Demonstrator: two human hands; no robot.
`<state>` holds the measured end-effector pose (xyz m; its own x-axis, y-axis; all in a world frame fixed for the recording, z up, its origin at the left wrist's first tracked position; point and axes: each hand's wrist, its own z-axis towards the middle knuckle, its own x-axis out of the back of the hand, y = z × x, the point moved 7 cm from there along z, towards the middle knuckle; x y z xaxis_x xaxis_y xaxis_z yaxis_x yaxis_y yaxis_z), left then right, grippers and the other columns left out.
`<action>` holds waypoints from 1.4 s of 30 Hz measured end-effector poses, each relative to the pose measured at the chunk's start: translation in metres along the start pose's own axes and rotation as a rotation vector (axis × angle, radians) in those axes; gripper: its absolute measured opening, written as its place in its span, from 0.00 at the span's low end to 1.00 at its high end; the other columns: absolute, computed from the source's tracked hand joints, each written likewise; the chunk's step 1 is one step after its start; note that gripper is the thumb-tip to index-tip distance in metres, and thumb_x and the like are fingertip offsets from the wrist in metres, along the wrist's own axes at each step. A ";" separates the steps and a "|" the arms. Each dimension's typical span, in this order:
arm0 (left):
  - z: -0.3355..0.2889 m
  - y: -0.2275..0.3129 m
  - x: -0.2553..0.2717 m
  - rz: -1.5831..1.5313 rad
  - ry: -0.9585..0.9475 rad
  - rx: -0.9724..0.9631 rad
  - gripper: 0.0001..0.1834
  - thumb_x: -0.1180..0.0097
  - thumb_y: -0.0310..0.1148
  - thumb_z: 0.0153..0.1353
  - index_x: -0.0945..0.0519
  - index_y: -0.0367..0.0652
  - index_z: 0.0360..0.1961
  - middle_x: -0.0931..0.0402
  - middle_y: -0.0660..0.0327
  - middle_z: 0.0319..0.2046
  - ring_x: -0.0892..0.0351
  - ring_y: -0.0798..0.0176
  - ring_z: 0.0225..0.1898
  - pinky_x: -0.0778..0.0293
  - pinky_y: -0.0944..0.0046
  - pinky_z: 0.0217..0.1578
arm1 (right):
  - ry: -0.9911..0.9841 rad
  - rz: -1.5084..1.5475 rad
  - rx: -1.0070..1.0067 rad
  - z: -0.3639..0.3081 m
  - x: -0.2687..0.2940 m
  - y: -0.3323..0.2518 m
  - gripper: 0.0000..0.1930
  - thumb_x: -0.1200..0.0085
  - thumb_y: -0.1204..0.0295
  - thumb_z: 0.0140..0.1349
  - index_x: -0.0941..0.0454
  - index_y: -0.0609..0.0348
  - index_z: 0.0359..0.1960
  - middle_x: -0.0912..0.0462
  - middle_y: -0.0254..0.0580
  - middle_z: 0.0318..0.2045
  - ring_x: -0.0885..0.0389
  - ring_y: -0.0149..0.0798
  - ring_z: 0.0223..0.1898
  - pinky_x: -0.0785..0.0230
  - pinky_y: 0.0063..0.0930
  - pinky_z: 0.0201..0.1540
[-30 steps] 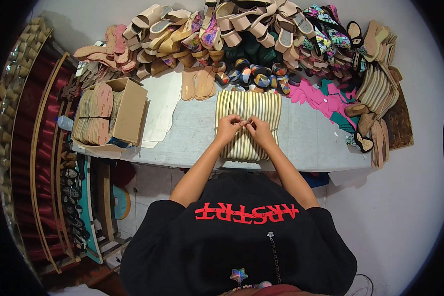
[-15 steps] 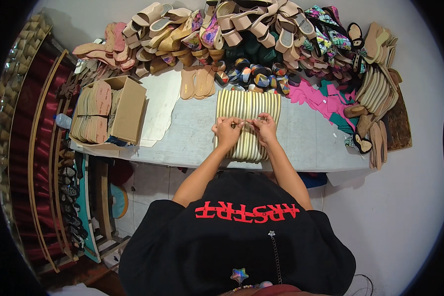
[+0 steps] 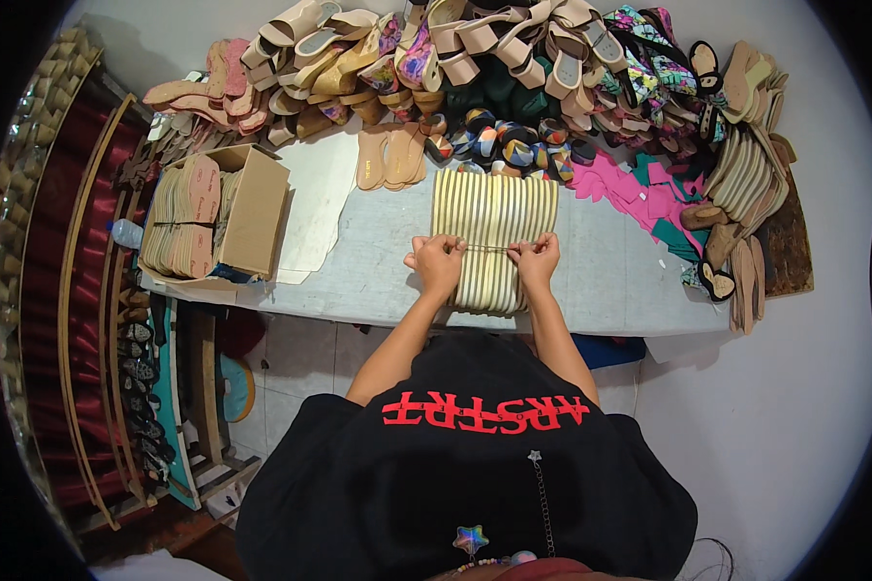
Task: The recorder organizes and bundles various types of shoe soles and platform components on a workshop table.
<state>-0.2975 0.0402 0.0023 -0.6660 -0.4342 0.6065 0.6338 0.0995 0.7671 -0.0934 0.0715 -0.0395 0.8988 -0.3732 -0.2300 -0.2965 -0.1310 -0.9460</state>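
Since the earlier frame, the left hand [image 3: 438, 264] and the right hand [image 3: 535, 259] have been drawn apart above the stack [image 3: 494, 208], and a thin cord [image 3: 487, 249] is now seen stretched between them. The cord is pinched in the fingers [image 3: 453, 242] of both hands, presumably because so slight a thing is best gripped by the tips and is straightened by a pull from two sides; whether it is also passed beneath the stack cannot be told. The stack is set on the bench [image 3: 378, 271], near its front edge, where it can be reached evenly by both arms. Its pieces are packed side by side, striped edges upward, and are probably kept from toppling by that closeness. To the left, soles [image 3: 186, 208] are stood in a box [image 3: 262, 218], a dark band [image 3: 182, 226] being drawn across them, apparently to keep them bundled. Insoles [image 3: 389, 157] are laid flat behind, and shoes [image 3: 484, 44] are heaped against the wall [image 3: 179, 29], by which they are likely supported.
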 end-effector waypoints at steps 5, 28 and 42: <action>0.009 -0.011 -0.005 -0.077 -0.051 0.137 0.08 0.39 0.38 0.46 0.22 0.47 0.19 0.20 0.71 0.26 0.34 0.64 0.37 0.51 0.57 0.43 | -0.079 0.199 -0.045 0.001 -0.009 -0.004 0.14 0.57 0.87 0.55 0.44 0.54 0.34 0.32 0.39 0.26 0.24 0.34 0.26 0.26 0.25 0.28; 0.018 0.017 -0.025 -0.481 -0.360 0.051 0.07 0.44 0.26 0.52 0.27 0.36 0.23 0.27 0.64 0.18 0.32 0.75 0.21 0.34 0.73 0.24 | -0.601 -1.082 0.573 -0.021 -0.074 -0.055 0.07 0.47 0.73 0.50 0.25 0.65 0.24 0.23 0.54 0.25 0.24 0.54 0.31 0.33 0.42 0.35; 0.029 0.007 -0.033 -0.781 -0.351 0.177 0.06 0.45 0.26 0.54 0.29 0.35 0.26 0.24 0.59 0.21 0.25 0.71 0.23 0.29 0.74 0.24 | -0.616 -0.815 0.628 -0.013 -0.064 -0.038 0.08 0.45 0.72 0.47 0.24 0.65 0.27 0.24 0.49 0.22 0.25 0.42 0.21 0.34 0.31 0.26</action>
<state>-0.2824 0.0814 -0.0066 -0.9855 -0.1380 -0.0990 -0.1052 0.0385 0.9937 -0.1435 0.0882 0.0144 0.8031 0.1365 0.5800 0.4870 0.4104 -0.7710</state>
